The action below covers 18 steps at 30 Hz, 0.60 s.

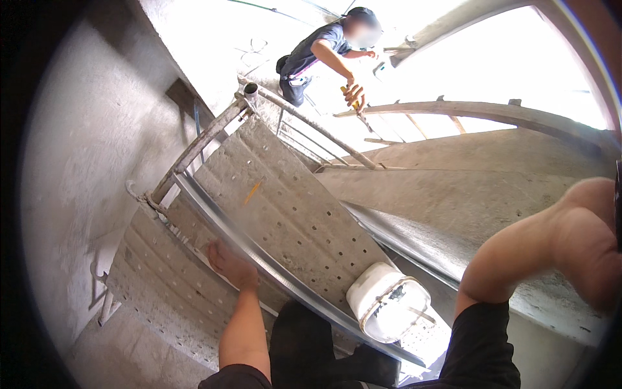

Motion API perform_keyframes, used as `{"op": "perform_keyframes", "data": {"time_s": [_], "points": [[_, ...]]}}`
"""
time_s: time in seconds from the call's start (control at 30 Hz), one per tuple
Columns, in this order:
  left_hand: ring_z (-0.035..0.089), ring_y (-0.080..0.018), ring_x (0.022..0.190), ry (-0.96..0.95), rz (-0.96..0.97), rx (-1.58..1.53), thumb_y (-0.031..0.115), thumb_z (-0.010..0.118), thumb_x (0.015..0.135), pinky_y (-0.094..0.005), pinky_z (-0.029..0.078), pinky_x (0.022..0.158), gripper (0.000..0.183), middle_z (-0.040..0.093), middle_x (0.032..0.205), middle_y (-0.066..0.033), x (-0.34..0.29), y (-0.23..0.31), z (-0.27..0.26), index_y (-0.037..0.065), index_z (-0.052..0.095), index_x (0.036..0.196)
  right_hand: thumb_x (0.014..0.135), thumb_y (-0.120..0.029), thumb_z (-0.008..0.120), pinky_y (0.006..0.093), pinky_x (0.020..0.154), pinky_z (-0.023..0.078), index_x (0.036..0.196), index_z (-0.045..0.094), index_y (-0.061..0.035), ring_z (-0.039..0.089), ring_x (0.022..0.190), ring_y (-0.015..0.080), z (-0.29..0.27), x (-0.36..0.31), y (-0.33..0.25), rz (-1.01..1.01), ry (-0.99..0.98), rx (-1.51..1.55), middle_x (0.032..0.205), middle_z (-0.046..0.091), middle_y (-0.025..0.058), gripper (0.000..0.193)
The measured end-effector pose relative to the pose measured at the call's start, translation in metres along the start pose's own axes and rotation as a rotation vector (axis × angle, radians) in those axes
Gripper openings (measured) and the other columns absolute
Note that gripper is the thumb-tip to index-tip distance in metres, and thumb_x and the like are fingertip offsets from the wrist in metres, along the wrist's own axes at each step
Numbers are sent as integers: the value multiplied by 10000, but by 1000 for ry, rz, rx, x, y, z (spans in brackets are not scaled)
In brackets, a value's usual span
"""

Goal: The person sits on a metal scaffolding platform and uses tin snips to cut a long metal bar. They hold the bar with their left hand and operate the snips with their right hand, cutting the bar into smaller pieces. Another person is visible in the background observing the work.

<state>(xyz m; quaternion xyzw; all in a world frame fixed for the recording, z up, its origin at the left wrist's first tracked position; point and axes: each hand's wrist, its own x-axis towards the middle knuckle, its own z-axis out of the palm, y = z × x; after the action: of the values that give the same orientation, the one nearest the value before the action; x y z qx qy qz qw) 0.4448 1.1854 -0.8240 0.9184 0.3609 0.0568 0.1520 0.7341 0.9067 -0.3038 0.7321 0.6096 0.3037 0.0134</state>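
My left hand reaches low over the perforated metal planks, beside a long silvery metal channel. Its fingers look stretched downward, slightly blurred, and I make out nothing held in them. The channel runs lengthwise across the planks, from the pipe frame to close by my legs. My right arm is bent and raised at the right edge, where my right hand is partly cut off and blurred; its fingers are hidden. A thin orange stick, pencil-like, lies on the wider plank.
A white bucket stands on the plank, right of my knees. Rusty scaffold pipes cross the far end. Below, another person holds a yellow-handled tool. Grey walls flank the planks; a wooden beam lies beyond.
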Motion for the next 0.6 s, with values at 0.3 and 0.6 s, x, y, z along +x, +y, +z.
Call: {"op": "perform_keyframes", "data": {"time_s": [0.3, 0.6], "points": [[260, -367, 1485, -34, -21, -16, -3, 521, 958, -507, 235, 1211, 548, 318, 1568, -183, -1, 8, -9, 45, 384, 1487, 1004, -215, 401, 242, 549, 573, 1485, 187, -11, 702, 717, 241, 59, 1, -29, 408, 490, 90, 1354, 477, 385, 564], [286, -385, 1470, -14, -31, 22, 109, 493, 994, -535, 240, 1210, 485, 355, 1540, -212, 4, 7, -6, 30, 405, 1465, 984, -172, 307, 209, 510, 565, 1566, -31, -55, 727, 726, 240, 78, -8, -29, 355, 603, 43, 1364, 430, 476, 683]]}}
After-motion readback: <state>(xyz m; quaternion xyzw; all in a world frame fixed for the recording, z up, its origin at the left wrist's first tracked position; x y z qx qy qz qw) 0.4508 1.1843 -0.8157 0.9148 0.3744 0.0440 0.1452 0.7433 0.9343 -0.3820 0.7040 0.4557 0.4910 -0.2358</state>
